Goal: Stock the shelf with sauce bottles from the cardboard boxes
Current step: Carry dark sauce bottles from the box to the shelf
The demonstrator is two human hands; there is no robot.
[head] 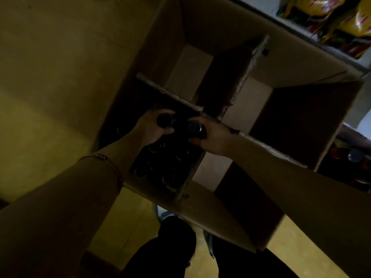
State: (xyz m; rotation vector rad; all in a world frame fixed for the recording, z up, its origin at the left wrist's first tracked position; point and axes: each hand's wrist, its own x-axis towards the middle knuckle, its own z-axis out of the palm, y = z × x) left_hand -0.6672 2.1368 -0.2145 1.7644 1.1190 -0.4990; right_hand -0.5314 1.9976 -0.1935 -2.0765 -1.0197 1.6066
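An open cardboard box [160,47] stands on the floor, split into four sections by crossed dividers [244,77]. Several dark sauce bottles [160,167] fill the near-left section; only their caps show in the dim light. My left hand [152,127] grips the cap of one bottle [165,119]. My right hand [210,137] grips the cap of a neighbouring bottle [195,128]. Both hands are down inside that section. The other three sections show bare cardboard.
A white shelf edge [301,31] runs along the top right, with yellow and red packets [341,17] on it. A lower shelf at the right holds jars [355,155]. Yellowish floor [40,117] lies to the left. My dark trouser legs [176,247] stand below the box.
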